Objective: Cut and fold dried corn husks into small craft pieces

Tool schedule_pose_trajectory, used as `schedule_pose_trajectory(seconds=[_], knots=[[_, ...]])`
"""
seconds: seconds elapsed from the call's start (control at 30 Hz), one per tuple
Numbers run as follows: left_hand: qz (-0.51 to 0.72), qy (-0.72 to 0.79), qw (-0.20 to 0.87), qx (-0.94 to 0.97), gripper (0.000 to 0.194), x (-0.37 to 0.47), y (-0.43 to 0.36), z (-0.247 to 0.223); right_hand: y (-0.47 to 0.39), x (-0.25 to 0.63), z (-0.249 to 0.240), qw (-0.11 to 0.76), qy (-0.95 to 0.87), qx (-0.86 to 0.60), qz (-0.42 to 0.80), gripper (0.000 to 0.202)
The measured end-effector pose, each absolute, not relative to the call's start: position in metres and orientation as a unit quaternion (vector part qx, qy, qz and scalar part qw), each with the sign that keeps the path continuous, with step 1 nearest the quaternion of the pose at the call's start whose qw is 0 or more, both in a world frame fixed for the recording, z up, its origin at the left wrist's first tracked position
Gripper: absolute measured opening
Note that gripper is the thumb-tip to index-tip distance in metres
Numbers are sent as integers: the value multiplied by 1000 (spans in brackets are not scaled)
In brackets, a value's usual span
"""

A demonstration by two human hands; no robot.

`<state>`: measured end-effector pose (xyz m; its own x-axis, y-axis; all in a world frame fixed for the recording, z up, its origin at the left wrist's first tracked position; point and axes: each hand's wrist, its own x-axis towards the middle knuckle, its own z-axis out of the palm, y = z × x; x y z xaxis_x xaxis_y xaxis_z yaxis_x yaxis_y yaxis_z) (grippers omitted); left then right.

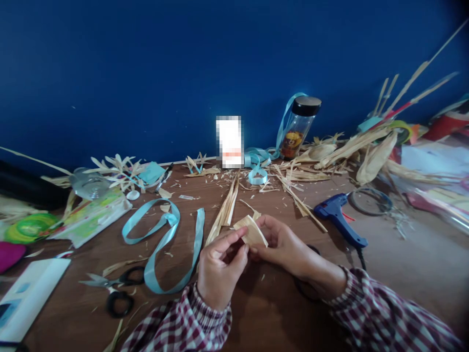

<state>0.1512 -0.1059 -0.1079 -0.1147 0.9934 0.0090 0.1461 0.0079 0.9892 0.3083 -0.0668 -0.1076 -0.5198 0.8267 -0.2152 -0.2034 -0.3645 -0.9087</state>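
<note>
A: Starting at lower left?

B: Scissors (pixel 111 289) on the tabletop (pixel 256 325), blades slightly parted. Then light-blue ribbon (pixel 200 230), looped loosely close to the left sleeve (pixel 183 318); likely to snag or slide with a careless sweep of the forearm.

A: And lower centre?

B: Left hand (pixel 222 269) pinching a pale corn-husk piece (pixel 257 234) by its near edge, right hand (pixel 287 244) gripping its other side. Folded or single-layered, hard to tell.

A: Main risk there?

B: Splitting along the grain, from pulling apart or creasing too sharply. Slipping askew too, from uneven fingertip pressure.

A: Farther right?

B: Blue glue gun (pixel 339 210) beyond the right hand, cord (pixel 362 259) close to the right sleeve (pixel 381 308); possible tug from a catching cuff. Hot or cold, impossible to tell.
</note>
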Motion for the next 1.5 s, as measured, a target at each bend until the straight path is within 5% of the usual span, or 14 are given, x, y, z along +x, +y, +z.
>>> schedule_pose_trajectory(seconds=[0.83,0.93,1.03,1.17,1.5], knots=[[542,588,460,385,34,147,-93,-105,-71,307,-106,299,-555,-354,691,27],[552,580,478,360,36,141,-86,-110,-73,308,-103,330,-637,-391,576,32],[568,573,489,330,37,139,-83,-116,-75,310,-97,381,-767,-424,294,38],[554,568,511,332,37,141,-86,-120,-79,310,-91,358,-864,-352,45,16],[522,513,581,356,29,143,-93,-108,-77,307,-93,401,-853,-331,47,10]])
